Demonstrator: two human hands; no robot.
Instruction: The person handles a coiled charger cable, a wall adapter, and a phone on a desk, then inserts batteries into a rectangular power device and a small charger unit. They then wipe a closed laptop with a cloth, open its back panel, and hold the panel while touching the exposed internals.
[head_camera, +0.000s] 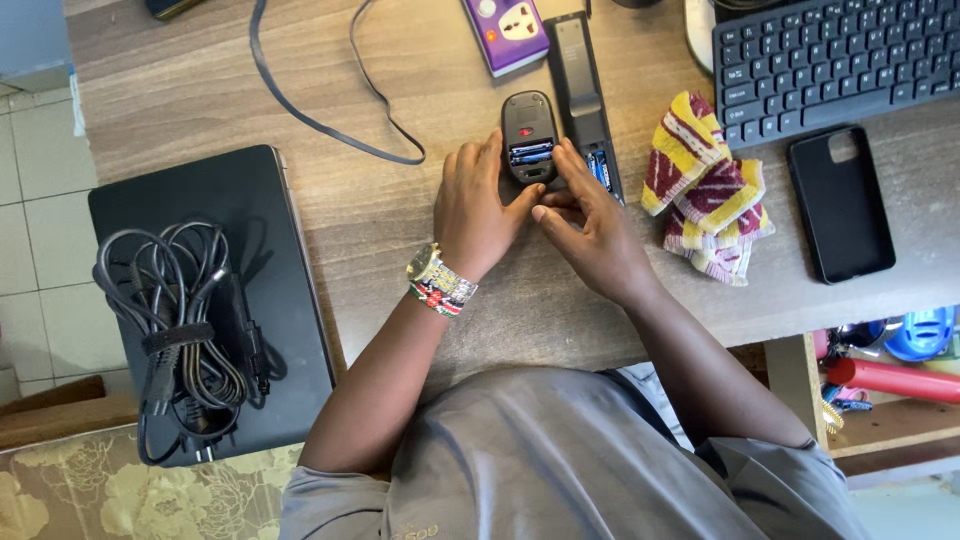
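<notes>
Grey short-sleeved shirt (560, 460); left wrist: gold-toned watch (424, 264) beside multicoloured beaded bracelet (445, 292); right wrist bare.

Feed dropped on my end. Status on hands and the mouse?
Left hand and right hand both on upturned mouse, battery bay open, batteries seated. Remote lies against its right side. Nothing blocking.

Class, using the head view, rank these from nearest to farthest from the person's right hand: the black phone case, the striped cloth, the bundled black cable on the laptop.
From the right hand:
1. Striped cloth, just to its right.
2. Black phone case, farther right, beyond the cloth.
3. Bundled black cable, far left, on the laptop.
</notes>
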